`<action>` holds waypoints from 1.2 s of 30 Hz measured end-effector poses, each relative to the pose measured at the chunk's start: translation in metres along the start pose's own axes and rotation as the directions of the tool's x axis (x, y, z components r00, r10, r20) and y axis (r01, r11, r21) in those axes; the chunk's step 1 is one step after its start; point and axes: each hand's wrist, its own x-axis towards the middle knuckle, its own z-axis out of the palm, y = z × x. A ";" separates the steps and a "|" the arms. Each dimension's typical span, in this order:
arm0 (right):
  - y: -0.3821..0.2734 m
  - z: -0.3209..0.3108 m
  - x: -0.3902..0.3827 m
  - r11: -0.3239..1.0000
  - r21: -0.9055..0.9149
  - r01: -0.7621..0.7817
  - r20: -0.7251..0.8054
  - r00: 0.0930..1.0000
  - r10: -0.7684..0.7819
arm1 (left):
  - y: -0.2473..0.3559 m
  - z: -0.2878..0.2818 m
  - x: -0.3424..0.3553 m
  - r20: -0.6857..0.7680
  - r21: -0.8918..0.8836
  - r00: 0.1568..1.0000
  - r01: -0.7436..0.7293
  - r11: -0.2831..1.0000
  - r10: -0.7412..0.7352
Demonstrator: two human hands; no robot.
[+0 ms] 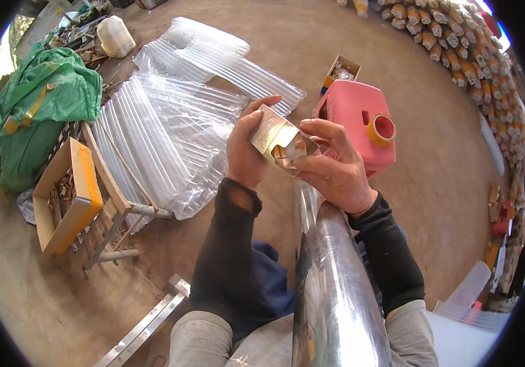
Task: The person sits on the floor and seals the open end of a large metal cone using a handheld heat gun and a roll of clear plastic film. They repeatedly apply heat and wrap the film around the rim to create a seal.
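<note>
A small gold cardboard pack [273, 129] is held up in front of me, its opened end showing whitish and brownish contents too small to make out. My left hand [247, 150] grips it from the left, thumb along its upper edge. From the right, my right hand [339, 165] closes thumb and fingers on its opened end; whether the fingertips pinch anything inside is hidden. A long shiny roll of clear film [342, 293] leans between my forearms, its far end below the pack. Just past my right hand stands a pink plastic stool [351, 101] with a roll of yellow tape [373, 134] on it.
Bundles of clear corrugated plastic [158, 128] lie on the floor ahead. At left are a green sack [36, 116], a wooden stand [111, 211] and a cardboard box [51, 202]. A metal bar [140, 330] lies lower left. Orange-tipped bundles [458, 49] are stacked at right.
</note>
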 end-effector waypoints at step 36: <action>0.012 -0.029 -0.002 0.996 0.057 -0.074 0.011 0.997 0.074 | 0.029 0.027 0.022 -0.227 0.178 0.920 0.363 0.915 -0.321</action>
